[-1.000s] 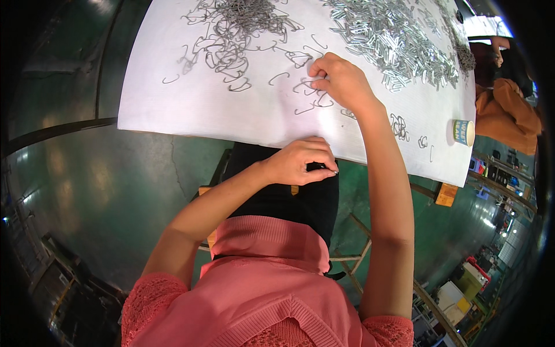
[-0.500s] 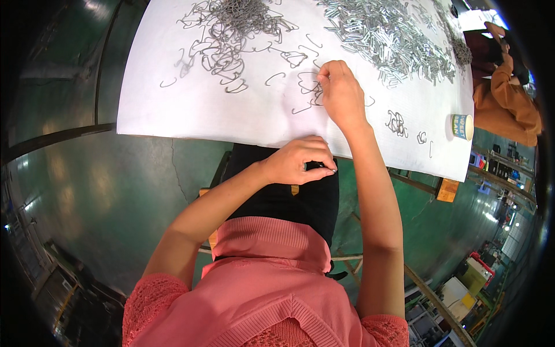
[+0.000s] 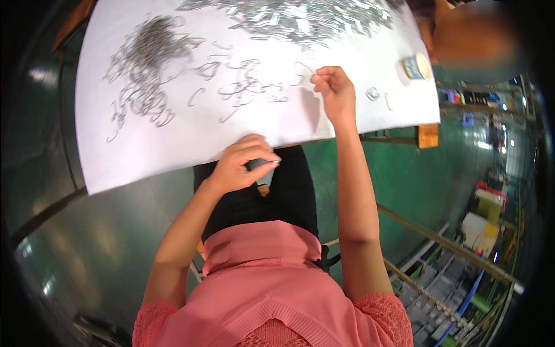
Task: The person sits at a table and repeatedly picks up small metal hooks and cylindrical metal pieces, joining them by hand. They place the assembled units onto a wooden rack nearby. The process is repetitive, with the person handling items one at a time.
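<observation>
My left hand (image 3: 244, 163) is closed at the table's near edge, above my lap. A small shiny metal piece (image 3: 276, 162) shows between its thumb and fingers. Over the white tabletop, my right hand (image 3: 336, 95) is raised with thumb and index finger pinched together. Whether anything is in that pinch is blurred. A bent wire hook (image 3: 303, 68) shows right beside its fingertips. Several loose wire hooks (image 3: 248, 87) lie to its left, and a small cluster of hooks (image 3: 372, 93) lies to its right.
A tangled heap of wire hooks (image 3: 153, 46) sits at the left of the white table (image 3: 173, 153). Shiny flat metal pieces (image 3: 306, 20) are piled at the back. A paper cup (image 3: 416, 66) stands at the right edge. Another person's blurred brown sleeve (image 3: 474, 43) is beyond.
The view has swung, so the table appears farther left. My right hand has moved right, from the loose hooks toward the small clusters. My left hand stays near the table edge, still closed.
</observation>
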`<state>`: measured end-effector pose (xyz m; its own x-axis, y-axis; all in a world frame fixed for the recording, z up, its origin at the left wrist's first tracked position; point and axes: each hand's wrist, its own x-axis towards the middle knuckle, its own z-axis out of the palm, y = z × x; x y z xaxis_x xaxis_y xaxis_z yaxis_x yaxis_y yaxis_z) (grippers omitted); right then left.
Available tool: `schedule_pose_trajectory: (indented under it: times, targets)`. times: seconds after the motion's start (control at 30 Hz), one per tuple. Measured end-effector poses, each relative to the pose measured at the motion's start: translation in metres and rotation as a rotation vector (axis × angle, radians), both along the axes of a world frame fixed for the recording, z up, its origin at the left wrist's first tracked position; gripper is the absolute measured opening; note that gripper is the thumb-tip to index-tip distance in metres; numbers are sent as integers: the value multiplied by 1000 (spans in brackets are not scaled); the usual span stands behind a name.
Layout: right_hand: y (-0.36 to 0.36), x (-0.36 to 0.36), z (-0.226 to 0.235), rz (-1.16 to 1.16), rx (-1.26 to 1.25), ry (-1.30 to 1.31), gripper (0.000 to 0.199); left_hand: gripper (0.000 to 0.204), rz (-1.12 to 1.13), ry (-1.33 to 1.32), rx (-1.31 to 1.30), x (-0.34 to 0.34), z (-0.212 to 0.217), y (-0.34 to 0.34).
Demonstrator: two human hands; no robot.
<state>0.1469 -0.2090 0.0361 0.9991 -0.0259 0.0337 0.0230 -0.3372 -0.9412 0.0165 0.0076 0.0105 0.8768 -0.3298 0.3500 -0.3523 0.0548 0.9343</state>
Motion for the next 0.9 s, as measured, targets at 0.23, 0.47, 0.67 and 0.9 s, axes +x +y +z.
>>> schedule_pose_trajectory:
  times: [0.23, 0.47, 0.67, 0.9]
  targets:
    - [-176, 0, 2, -500, -400, 11, 22, 12, 17, 22, 64, 1, 3, -5]
    - [-197, 0, 2, -518, -949, -31, 26, 12, 64, 49, 79, -2, 6, -4]
    - [-91, -9, 20, -146, -595, -178, 16, 15, 57, 44, 55, -1, 5, -4]
    - [27, -10, 7, 268, -441, -235, 6, 15, 51, 67, 41, -1, 6, -5]
